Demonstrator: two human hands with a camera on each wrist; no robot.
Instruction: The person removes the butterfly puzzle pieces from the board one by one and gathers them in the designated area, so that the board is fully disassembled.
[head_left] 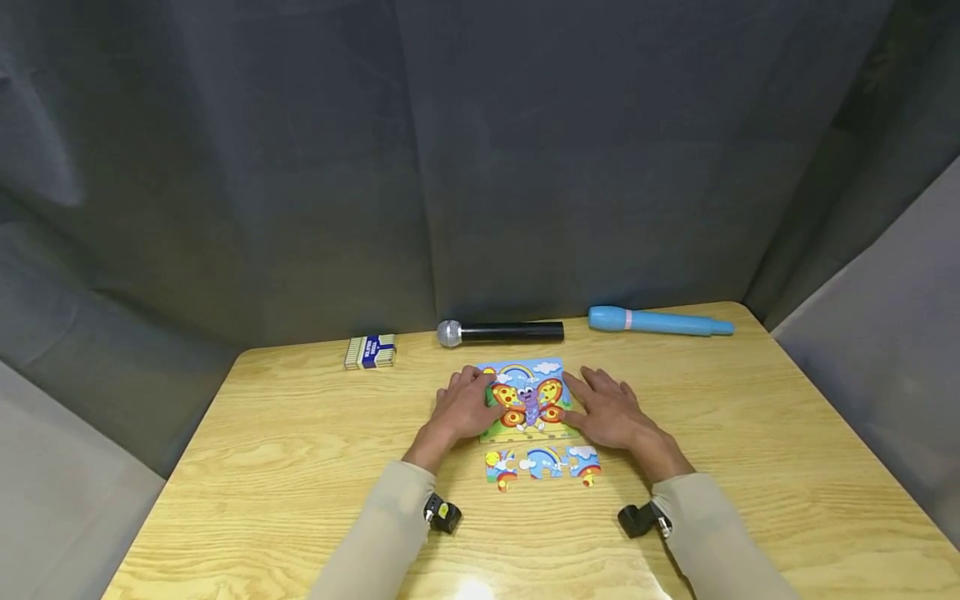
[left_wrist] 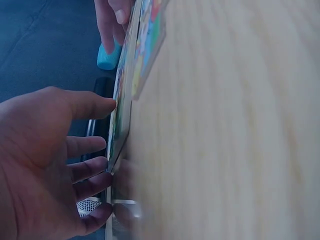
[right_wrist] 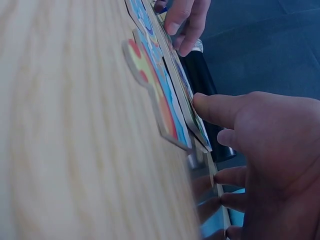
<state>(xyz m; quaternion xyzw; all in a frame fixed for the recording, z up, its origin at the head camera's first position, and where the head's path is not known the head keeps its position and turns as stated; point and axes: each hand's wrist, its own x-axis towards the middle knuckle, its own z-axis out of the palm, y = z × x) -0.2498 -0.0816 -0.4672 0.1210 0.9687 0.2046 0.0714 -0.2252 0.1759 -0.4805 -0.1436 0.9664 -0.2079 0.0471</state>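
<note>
Both hands flat, fingers straight: L hand [head_left: 467, 406] & R hand [head_left: 611, 408] press butterfly puzzle board [head_left: 527, 400] at bench [head_left: 300, 433] center. Three loose pieces [head_left: 543, 465] just below it, not yet placed.

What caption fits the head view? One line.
Both hands, left and right, rest on a butterfly puzzle board on a wooden table.

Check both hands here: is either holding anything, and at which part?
The left hand and right hand flank the butterfly puzzle board on the table, fingers touching its left and right edges. No closed grip shows; the board lies flat.
</note>
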